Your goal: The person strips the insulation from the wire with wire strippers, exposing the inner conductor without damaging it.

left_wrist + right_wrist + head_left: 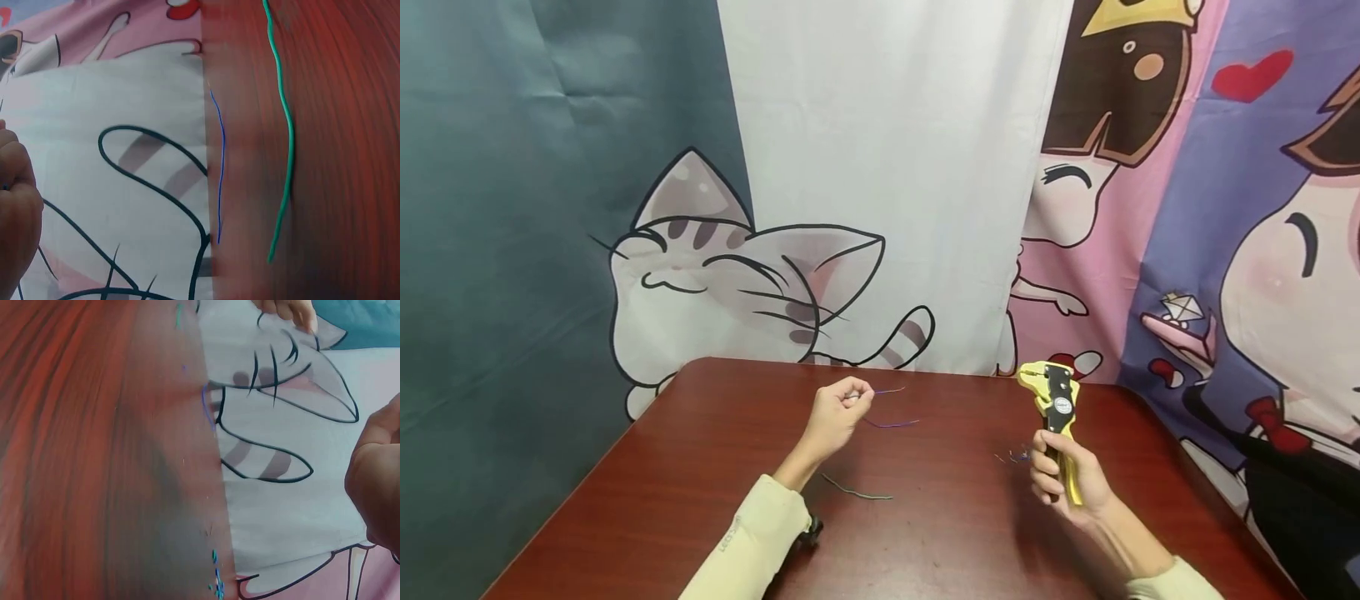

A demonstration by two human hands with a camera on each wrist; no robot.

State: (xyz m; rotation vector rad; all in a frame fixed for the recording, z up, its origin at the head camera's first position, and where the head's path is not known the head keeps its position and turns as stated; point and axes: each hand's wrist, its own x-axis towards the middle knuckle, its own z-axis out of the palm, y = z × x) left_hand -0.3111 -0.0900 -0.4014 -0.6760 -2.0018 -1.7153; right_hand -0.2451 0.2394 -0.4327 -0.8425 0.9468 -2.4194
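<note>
My left hand (838, 412) is raised over the far middle of the table and pinches a thin blue wire (889, 391), whose free end sticks out to the right. In my right hand (1075, 479) I grip a yellow and black wire stripper (1060, 400) by its handles, head upward. The stripper's head stands apart from the wire. On the table below lie a second blue wire (223, 150) and a longer green wire (290, 137). The right wrist view shows part of my right hand (378, 481), with the stripper outside that view.
Small blue and green wire scraps (218, 584) lie on the table near my right hand. The reddish-brown table (940, 533) ends at a hanging cloth (895, 167) printed with cartoon figures. A small black object (810, 532) shows at my left cuff.
</note>
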